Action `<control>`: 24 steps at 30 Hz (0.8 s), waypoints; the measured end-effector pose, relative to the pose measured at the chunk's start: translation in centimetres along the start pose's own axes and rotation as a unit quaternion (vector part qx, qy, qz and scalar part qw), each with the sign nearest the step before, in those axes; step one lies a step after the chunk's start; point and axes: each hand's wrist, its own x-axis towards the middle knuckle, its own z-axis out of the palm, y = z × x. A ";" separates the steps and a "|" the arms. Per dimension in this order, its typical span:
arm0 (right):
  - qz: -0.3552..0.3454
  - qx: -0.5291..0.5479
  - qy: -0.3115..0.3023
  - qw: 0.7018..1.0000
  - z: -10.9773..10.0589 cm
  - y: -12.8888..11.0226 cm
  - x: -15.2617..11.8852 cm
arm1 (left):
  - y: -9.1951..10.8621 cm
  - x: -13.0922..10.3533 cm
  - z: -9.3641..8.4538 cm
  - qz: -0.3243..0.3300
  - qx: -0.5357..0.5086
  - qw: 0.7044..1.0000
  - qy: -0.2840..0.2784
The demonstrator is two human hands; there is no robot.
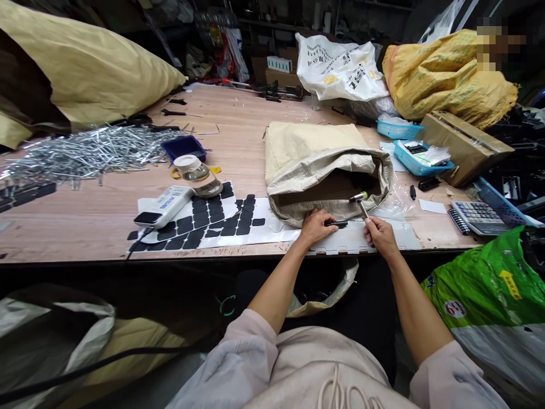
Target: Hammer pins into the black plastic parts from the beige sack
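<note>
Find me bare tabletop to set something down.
Bare brown wood tabletop shows between the navy plastic tray and open beige sack, and between the silver metal rods and the near edge. It's crowded around the left hand, and rightward by blue plastic baskets and a grey calculator.

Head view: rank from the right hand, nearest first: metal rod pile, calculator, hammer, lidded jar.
1. Hammer: gripped in the right hand.
2. Calculator: off to the hand's right.
3. Lidded jar: well to the left.
4. Metal rod pile: farther left, past the jar.
</note>
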 end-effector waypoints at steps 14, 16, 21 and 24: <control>0.035 0.085 0.028 0.995 0.1 0.1 0.3 | 0.9 -7.1 -4.8 0.087 -0.014 0.990 -0.108; 0.038 0.091 0.030 0.995 0.1 0.1 0.3 | 1.7 -5.1 -4.7 0.062 -0.063 0.993 -0.073; 0.033 0.098 0.050 0.993 0.2 0.2 0.3 | 4.3 5.0 -1.7 -0.082 -0.133 0.986 0.065; 0.031 0.095 0.061 0.993 0.1 0.3 0.3 | 5.0 12.0 1.2 -0.180 -0.124 0.974 0.064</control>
